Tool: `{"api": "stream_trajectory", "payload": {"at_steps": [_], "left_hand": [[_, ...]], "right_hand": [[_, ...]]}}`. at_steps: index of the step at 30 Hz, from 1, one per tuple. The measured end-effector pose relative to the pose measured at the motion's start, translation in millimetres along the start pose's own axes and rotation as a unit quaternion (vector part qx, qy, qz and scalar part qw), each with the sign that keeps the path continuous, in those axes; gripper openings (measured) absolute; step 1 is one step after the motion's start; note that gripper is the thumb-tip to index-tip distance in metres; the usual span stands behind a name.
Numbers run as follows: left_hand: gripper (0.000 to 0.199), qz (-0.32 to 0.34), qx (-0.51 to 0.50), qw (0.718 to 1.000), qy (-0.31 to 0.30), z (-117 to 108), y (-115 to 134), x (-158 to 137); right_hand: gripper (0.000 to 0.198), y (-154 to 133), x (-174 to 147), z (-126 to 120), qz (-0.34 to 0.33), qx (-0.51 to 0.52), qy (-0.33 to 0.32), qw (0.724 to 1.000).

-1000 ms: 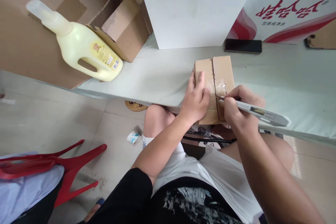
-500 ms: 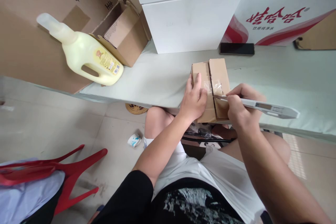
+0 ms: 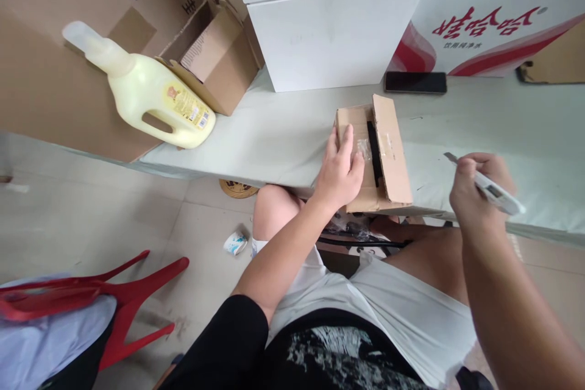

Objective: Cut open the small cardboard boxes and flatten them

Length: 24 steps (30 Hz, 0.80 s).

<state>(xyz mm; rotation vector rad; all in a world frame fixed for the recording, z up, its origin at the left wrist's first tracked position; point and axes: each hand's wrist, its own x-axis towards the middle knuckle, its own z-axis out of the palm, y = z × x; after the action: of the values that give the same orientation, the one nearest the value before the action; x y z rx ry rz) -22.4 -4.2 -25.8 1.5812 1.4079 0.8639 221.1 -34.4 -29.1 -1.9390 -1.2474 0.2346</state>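
Observation:
My left hand [image 3: 338,169] steadies a small cardboard box [image 3: 358,117] by its left side. Its thumb and fingers lie on the top left flap. The right flap [image 3: 395,164] is tilted up, leaving a dark gap along the middle seam. Bits of clear tape cling to both flaps. A white-handled utility knife [image 3: 499,197] is in my closed right hand [image 3: 479,186], to the right of the box and apart from it. The blade sticks out past my thumb, pointing up and left. What lies inside the box is hidden.
The box rests near the front edge of a table with a pale green cover [image 3: 457,122]. Behind it are white cartons [image 3: 329,42] and a black phone [image 3: 415,82]. To the left are a yellow jug [image 3: 148,88] and an open carton [image 3: 231,67]. A red chair [image 3: 132,292] stands lower left.
My right hand has moved right with the knife, off the box's seam. The right flap has lifted and the dark gap has appeared. My left hand has stayed on the box.

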Motion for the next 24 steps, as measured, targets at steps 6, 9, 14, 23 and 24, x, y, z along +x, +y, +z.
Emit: {"api": "stream_trajectory", "payload": {"at_steps": [6,9,14,23,24], "left_hand": [[0.058,-0.008,0.01,1.0,-0.004,-1.0,2.8,1.8],[0.06,-0.008,0.019,1.0,-0.006,-2.1,4.8,1.8],[0.072,-0.01,0.022,1.0,-0.01,-4.0,4.4,0.2],[0.123,-0.044,0.054,0.996,-0.055,-13.8,14.5,-3.4],[0.128,-0.056,0.063,0.994,-0.064,-18.2,15.8,-4.6]], "right_hand": [[0.019,30.1,-0.7,-10.3,0.051,-0.115,-0.063,0.99],[0.025,39.9,0.6,-7.1,0.068,-0.146,-0.082,0.984],[0.027,54.1,5.2,-6.5,0.093,-0.108,-0.095,0.985],[0.032,50.8,-3.8,-8.0,0.117,-0.145,-0.138,0.973],[0.035,48.9,-6.5,-7.6,0.113,-0.157,-0.139,0.971]]}}
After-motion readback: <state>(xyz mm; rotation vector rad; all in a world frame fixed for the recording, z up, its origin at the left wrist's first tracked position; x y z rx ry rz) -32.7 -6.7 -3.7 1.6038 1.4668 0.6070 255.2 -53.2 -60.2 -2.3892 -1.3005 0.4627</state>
